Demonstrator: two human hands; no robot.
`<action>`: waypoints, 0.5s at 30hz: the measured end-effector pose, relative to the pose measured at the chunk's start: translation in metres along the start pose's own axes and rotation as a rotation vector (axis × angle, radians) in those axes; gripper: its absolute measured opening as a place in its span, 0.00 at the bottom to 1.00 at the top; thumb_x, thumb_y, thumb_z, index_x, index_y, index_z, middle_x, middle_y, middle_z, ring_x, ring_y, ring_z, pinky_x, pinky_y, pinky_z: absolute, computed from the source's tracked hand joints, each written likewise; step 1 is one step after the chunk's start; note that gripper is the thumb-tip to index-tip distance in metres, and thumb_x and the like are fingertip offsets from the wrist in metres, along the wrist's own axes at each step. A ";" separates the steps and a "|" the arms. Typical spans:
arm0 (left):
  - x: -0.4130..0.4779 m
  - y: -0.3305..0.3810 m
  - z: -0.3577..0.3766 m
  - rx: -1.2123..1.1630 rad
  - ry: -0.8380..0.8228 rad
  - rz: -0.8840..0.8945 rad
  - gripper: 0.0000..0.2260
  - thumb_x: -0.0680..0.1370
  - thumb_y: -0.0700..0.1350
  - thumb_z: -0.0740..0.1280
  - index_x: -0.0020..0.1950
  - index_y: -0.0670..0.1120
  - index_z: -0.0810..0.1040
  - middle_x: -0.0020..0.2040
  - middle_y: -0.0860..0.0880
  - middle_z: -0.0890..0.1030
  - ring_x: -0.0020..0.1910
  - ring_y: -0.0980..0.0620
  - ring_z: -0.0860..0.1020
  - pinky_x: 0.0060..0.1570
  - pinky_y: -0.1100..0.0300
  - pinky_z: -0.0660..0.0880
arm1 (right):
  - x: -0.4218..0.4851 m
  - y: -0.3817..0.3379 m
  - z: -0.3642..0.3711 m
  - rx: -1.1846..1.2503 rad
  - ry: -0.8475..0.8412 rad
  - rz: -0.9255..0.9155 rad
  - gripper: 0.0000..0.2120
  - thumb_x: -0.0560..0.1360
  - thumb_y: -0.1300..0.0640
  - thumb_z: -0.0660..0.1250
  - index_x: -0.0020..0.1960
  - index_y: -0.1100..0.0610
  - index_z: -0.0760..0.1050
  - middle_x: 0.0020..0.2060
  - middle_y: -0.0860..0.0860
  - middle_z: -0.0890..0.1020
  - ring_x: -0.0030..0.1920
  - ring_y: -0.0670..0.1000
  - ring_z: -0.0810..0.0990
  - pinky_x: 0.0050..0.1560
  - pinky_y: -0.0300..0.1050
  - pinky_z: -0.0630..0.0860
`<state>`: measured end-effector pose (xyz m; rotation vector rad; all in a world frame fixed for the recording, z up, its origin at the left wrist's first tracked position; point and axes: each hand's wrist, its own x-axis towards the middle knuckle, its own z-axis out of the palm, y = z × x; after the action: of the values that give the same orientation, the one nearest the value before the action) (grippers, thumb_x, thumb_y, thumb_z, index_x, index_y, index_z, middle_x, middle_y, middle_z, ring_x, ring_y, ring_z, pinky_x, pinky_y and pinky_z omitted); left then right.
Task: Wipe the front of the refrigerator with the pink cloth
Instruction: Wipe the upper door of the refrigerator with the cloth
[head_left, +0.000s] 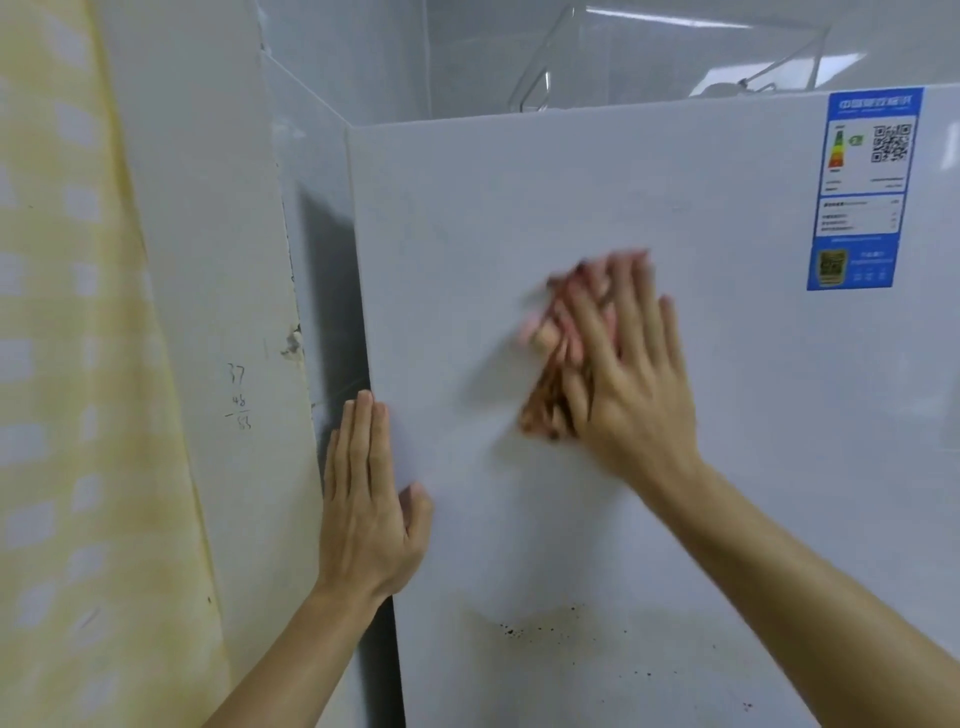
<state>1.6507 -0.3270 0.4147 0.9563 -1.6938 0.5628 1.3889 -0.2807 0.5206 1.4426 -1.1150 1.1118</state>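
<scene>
The white refrigerator front (701, 493) fills the right of the view. My right hand (628, 374) presses the pink cloth (550, 400) flat against the door near its middle, fingers spread and straight; hand and cloth are motion-blurred. Only the cloth's left edge shows past the fingers. My left hand (369, 499) lies flat on the refrigerator's left front edge, fingers straight on the side panel and thumb on the front. Small dark specks (524, 629) mark the door below the hands.
A blue energy label (862, 192) is stuck at the door's upper right. A clear plastic container (670, 57) sits on top of the refrigerator. A white wall (218, 312) with pencilled numbers stands close on the left, beside a yellow checked curtain (67, 364).
</scene>
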 end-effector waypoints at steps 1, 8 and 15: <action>0.000 -0.004 -0.003 0.033 -0.002 0.017 0.37 0.78 0.50 0.60 0.84 0.38 0.53 0.86 0.42 0.53 0.85 0.43 0.51 0.83 0.43 0.49 | 0.024 -0.004 0.003 -0.017 0.049 0.090 0.29 0.84 0.52 0.61 0.84 0.54 0.61 0.83 0.61 0.57 0.84 0.65 0.54 0.84 0.60 0.51; -0.006 -0.044 -0.020 0.190 -0.036 -0.011 0.39 0.78 0.65 0.62 0.85 0.53 0.54 0.86 0.45 0.51 0.85 0.41 0.49 0.80 0.31 0.44 | 0.028 -0.100 0.034 0.044 0.005 0.001 0.31 0.83 0.48 0.61 0.84 0.52 0.61 0.82 0.64 0.58 0.83 0.67 0.55 0.84 0.62 0.51; -0.008 -0.054 -0.020 0.118 -0.109 -0.044 0.41 0.78 0.68 0.61 0.86 0.54 0.50 0.86 0.43 0.45 0.85 0.39 0.43 0.78 0.27 0.45 | -0.090 -0.088 0.029 -0.047 -0.278 -0.534 0.30 0.86 0.45 0.56 0.85 0.52 0.55 0.84 0.59 0.55 0.84 0.60 0.52 0.84 0.59 0.50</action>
<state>1.7075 -0.3396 0.4085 1.1241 -1.7466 0.5963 1.4632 -0.2903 0.4149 1.7577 -0.8529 0.5185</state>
